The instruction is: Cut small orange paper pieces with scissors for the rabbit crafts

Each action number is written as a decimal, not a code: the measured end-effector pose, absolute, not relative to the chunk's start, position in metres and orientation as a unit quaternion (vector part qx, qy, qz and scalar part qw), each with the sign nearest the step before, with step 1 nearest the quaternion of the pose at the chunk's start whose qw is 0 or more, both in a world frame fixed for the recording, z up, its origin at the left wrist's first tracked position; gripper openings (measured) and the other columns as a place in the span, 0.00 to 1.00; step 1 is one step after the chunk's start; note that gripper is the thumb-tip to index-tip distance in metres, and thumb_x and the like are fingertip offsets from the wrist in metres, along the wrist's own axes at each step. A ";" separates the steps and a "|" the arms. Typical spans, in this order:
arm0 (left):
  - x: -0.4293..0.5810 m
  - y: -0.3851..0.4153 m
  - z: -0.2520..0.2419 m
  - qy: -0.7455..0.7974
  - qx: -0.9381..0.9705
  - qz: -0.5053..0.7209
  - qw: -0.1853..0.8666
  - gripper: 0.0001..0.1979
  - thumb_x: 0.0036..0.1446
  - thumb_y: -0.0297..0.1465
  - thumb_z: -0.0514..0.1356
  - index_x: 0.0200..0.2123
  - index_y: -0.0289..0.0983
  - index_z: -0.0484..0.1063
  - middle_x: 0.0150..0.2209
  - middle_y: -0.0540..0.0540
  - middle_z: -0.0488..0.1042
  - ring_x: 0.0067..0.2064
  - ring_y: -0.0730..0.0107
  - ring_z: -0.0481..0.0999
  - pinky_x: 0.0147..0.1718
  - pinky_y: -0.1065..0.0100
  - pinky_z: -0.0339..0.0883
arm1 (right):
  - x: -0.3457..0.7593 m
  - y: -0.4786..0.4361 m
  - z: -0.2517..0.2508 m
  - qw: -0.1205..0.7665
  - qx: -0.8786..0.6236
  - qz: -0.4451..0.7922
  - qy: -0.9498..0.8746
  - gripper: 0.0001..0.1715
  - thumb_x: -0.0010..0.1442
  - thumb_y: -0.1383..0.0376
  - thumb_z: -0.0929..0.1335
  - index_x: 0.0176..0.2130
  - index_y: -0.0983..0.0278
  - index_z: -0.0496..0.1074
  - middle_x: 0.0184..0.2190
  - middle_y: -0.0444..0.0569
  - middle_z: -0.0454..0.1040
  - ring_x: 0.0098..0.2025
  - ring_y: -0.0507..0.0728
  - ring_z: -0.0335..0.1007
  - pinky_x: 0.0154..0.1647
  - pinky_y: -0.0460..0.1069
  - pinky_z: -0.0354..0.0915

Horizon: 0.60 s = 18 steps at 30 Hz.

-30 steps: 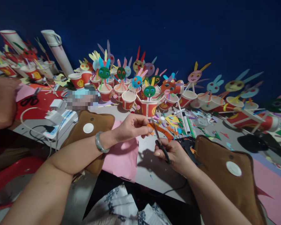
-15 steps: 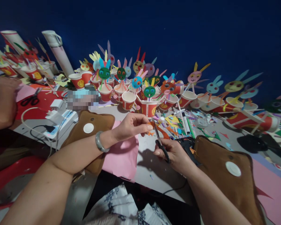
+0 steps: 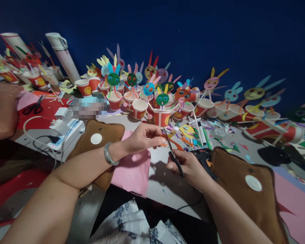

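My left hand [image 3: 143,138], with a bangle [image 3: 108,154] at its wrist, is closed in a pinch. A small piece of orange paper [image 3: 164,145] shows at its fingertips, partly hidden by them. My right hand [image 3: 191,167] grips black-handled scissors [image 3: 177,163], blades pointing up and away from me. The blades stand right beside the left fingertips and the orange paper. Whether they touch the paper I cannot tell. Below my left wrist lies a pink sheet [image 3: 132,174] on the table.
Red-and-white paper cups [image 3: 139,110] with paper rabbit heads [image 3: 162,99] crowd the back. Paper scraps and markers [image 3: 201,134] lie beyond my right hand. Brown cushions [image 3: 240,173] flank both arms. At left are a power strip [image 3: 66,135], a thermos [image 3: 63,56] and another person's arm [image 3: 3,112].
My hands and the scissors have shifted only very slightly. The scissor blades look a little closer together. My left hand keeps its pinch.
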<state>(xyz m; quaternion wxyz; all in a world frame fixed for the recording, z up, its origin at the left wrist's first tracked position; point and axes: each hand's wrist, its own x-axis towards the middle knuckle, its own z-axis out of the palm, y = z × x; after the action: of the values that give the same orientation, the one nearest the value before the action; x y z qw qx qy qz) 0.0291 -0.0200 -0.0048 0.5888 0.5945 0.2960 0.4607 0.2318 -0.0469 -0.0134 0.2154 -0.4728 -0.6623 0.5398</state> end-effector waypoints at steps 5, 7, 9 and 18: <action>0.028 -0.020 -0.004 0.293 0.593 0.460 0.592 0.13 0.50 0.32 0.64 0.21 0.33 0.65 0.20 0.53 0.66 0.22 0.82 0.66 0.21 0.77 0.61 | 0.233 -0.048 -0.012 0.206 -0.463 0.543 -0.669 0.29 0.45 0.43 0.73 0.20 0.64 0.66 0.15 0.40 0.62 0.20 0.49 0.55 0.21 0.46 0.51; 0.028 -0.020 -0.003 0.292 0.593 0.460 0.593 0.13 0.50 0.33 0.64 0.21 0.33 0.65 0.20 0.52 0.68 0.22 0.82 0.66 0.21 0.77 0.61 | 0.234 -0.048 -0.013 0.208 -0.466 0.538 -0.671 0.29 0.45 0.43 0.73 0.20 0.64 0.67 0.15 0.41 0.62 0.20 0.49 0.55 0.21 0.46 0.51; 0.028 -0.020 -0.003 0.292 0.593 0.460 0.592 0.13 0.50 0.32 0.64 0.22 0.33 0.65 0.21 0.51 0.69 0.22 0.82 0.67 0.21 0.77 0.62 | 0.235 -0.048 -0.014 0.210 -0.468 0.529 -0.675 0.29 0.45 0.43 0.73 0.20 0.64 0.66 0.15 0.41 0.63 0.20 0.50 0.56 0.21 0.46 0.52; 0.027 -0.020 -0.004 0.290 0.592 0.462 0.593 0.13 0.50 0.32 0.64 0.21 0.33 0.64 0.19 0.53 0.64 0.22 0.82 0.66 0.21 0.77 0.61 | 0.236 -0.047 -0.017 0.216 -0.473 0.532 -0.669 0.28 0.45 0.45 0.74 0.20 0.64 0.65 0.15 0.41 0.64 0.20 0.50 0.57 0.21 0.46 0.52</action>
<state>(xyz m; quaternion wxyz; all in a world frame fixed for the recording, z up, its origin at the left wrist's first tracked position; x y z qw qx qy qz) 0.0271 -0.0200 -0.0036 0.5926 0.5923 0.2899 0.4625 0.2359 -0.0471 -0.0170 0.2157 -0.4728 -0.6689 0.5315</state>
